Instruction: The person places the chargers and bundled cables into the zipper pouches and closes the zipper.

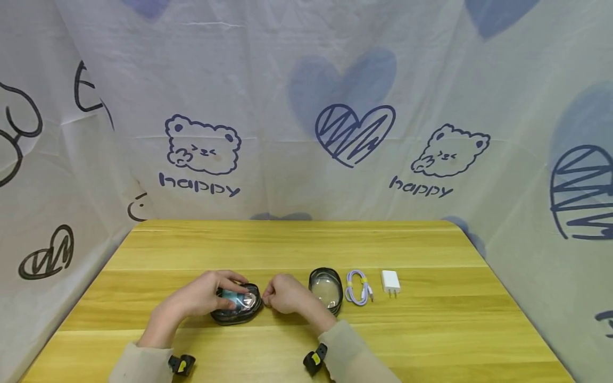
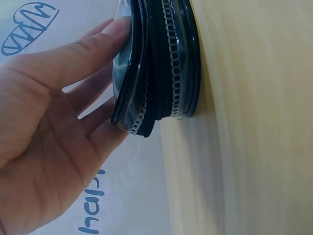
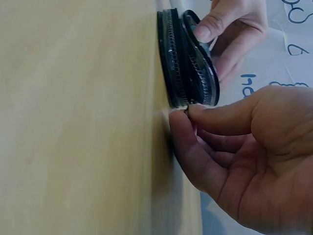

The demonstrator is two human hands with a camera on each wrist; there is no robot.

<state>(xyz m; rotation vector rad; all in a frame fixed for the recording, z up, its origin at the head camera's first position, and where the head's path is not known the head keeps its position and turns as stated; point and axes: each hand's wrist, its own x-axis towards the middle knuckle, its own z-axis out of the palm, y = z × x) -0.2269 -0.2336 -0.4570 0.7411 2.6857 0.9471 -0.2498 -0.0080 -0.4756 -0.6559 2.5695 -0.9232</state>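
Observation:
A small oval clear zip case [image 1: 234,320] with black trim lies on the table, something light blue and something pale visible through its top. My left hand [image 1: 209,291] holds the case from above, thumb on the near side and fingers on the far side of the lid. In the left wrist view, the zipper teeth [image 2: 151,44] run along the case's side and part at one end. At the case's right end my right hand [image 1: 286,294] pinches the zipper pull [image 3: 186,111] between thumb and index finger. The right wrist view shows a gap between the two zipper edges.
Right of my right hand lies a second oval clear case [image 1: 326,290] with black trim. Beyond it are a coiled lilac cable [image 1: 350,293] and a white plug charger [image 1: 390,281]. A printed cloth [image 1: 278,175] hangs behind the wooden table [image 1: 431,330].

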